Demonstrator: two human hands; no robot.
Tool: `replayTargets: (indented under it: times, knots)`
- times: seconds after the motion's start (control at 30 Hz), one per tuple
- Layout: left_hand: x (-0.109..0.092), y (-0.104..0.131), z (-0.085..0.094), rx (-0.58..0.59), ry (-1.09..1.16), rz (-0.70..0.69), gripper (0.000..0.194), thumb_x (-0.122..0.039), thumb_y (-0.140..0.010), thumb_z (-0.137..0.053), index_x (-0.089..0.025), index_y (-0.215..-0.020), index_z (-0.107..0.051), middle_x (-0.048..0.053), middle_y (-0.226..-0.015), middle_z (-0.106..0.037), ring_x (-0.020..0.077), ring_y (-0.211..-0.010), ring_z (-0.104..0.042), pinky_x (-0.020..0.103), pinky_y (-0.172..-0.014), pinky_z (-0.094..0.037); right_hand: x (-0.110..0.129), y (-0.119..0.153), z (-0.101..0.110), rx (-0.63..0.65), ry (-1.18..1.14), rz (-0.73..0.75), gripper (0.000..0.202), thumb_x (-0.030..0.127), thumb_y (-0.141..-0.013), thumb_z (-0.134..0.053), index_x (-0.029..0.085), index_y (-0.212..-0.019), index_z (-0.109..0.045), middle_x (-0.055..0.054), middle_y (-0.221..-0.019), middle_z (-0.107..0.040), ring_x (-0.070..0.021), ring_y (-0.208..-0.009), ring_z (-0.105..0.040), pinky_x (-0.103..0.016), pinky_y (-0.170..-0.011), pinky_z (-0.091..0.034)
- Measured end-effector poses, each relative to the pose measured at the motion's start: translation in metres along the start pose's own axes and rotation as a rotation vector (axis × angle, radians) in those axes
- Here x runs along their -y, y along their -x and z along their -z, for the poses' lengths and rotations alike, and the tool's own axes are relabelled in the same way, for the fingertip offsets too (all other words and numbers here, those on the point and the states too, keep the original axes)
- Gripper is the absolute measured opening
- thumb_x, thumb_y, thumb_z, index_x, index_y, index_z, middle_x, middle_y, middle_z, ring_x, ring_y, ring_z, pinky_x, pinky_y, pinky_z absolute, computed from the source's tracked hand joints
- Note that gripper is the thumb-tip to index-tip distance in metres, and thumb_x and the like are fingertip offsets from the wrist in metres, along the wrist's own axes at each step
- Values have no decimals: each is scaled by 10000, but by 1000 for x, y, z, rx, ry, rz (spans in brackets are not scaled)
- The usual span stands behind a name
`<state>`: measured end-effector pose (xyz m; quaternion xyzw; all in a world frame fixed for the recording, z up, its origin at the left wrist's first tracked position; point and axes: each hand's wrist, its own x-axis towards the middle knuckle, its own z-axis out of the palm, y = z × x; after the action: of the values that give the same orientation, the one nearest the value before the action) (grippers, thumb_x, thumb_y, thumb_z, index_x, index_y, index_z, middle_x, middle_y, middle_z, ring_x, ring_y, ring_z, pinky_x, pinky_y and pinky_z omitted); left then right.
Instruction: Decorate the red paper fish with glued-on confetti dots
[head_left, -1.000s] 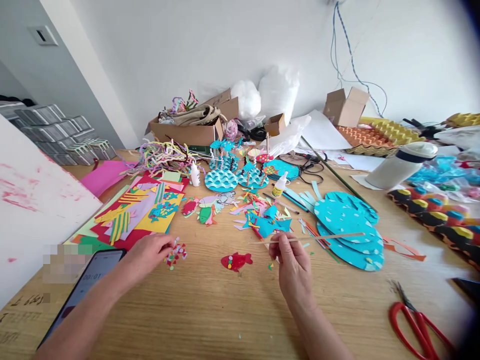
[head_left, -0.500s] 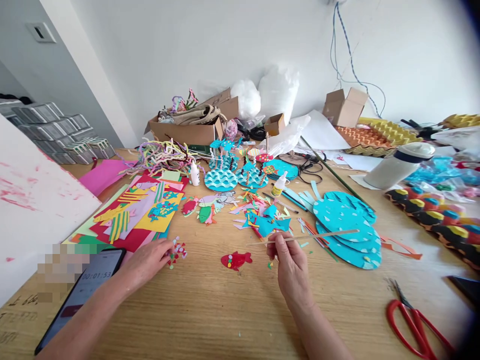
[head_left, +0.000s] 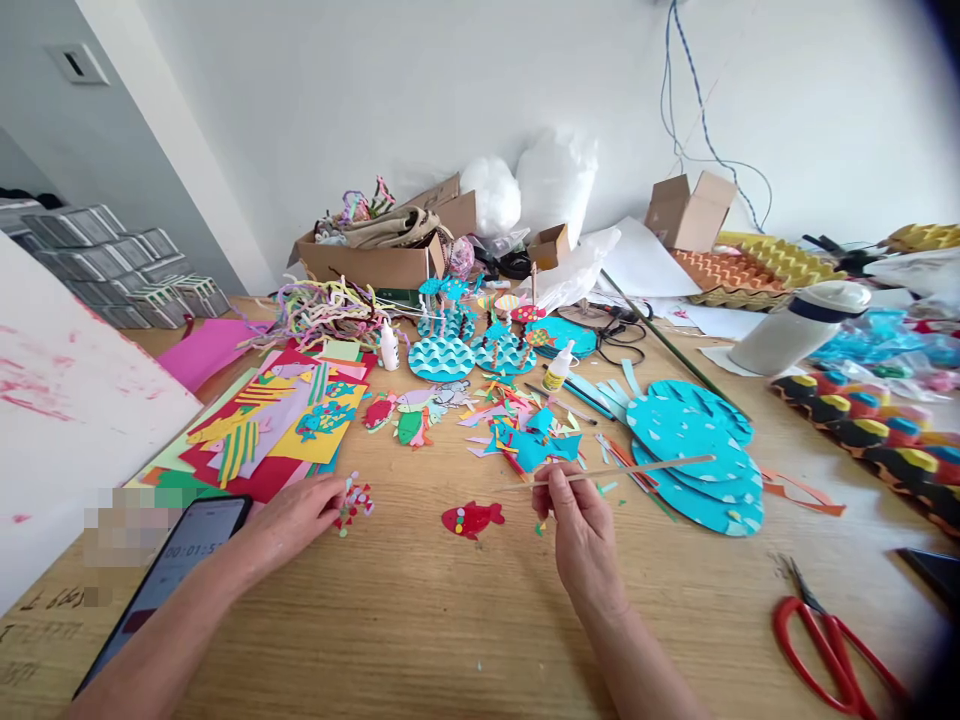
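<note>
A thin wooden stick is pinched in my right hand, its narrow tip pointing left above the table. Below that tip lies a red paper fish with a few small coloured dots near its head. My left hand is closed, fingertips at the edge of a small heap of paper bits in red, lilac and green. Whatever those fingers may hold is hidden. Tiny green and orange scraps lie beside my right fingers.
Coloured paper sheets and a phone lie left. Behind are glue bottles, blue scraps and wavy blue stands. To the right are blue paper ovals, red-handled scissors and a white bottle.
</note>
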<state>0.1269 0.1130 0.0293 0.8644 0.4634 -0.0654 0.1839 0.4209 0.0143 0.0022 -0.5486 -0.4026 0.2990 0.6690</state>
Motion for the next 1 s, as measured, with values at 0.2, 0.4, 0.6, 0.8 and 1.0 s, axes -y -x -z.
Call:
replayTargets:
  times: [0.2,0.4,0.6,0.8,1.0]
  knots:
    - [0,-1,4,5,26,39,147,-159,-785,-361,-196,-663,-433,-27,-651,-499,136,-612,-468,221,-556,-301,2,1,-1,25,43,22,245,374,-869,-447,175,-758,-538,12,-603,-476,-114,-549,-429,-239,-501,-344]
    - [3,1,5,-48,80,-37,201,-174,-813,-373,-197,-747,-561,3,-747,-573,156,-719,-514,239,-644,-354,7,0,-2,23,74,18,284,408,-859,-445,175,-722,-533,11,-590,-469,-117,-546,-434,-239,-490,-350]
    - [8,1,-2,-88,36,-88,223,-154,-815,-387,-211,-811,-603,25,-822,-590,173,-811,-537,273,-726,-389,5,1,-3,44,66,26,276,396,-866,-439,175,-731,-534,13,-601,-460,-115,-553,-425,-236,-491,-342]
    - [9,-6,-19,-90,10,-129,272,-72,-730,-449,-248,-885,-585,25,-995,-573,197,-1011,-511,311,-821,-395,2,0,-2,41,74,28,273,397,-865,-442,176,-738,-539,15,-598,-466,-115,-549,-425,-237,-498,-348]
    - [2,-10,-13,-53,-37,-161,173,-72,-709,-475,-211,-761,-565,32,-924,-553,203,-966,-511,300,-794,-387,3,0,-3,32,57,8,286,417,-852,-456,175,-729,-546,4,-615,-481,-116,-544,-436,-234,-478,-356]
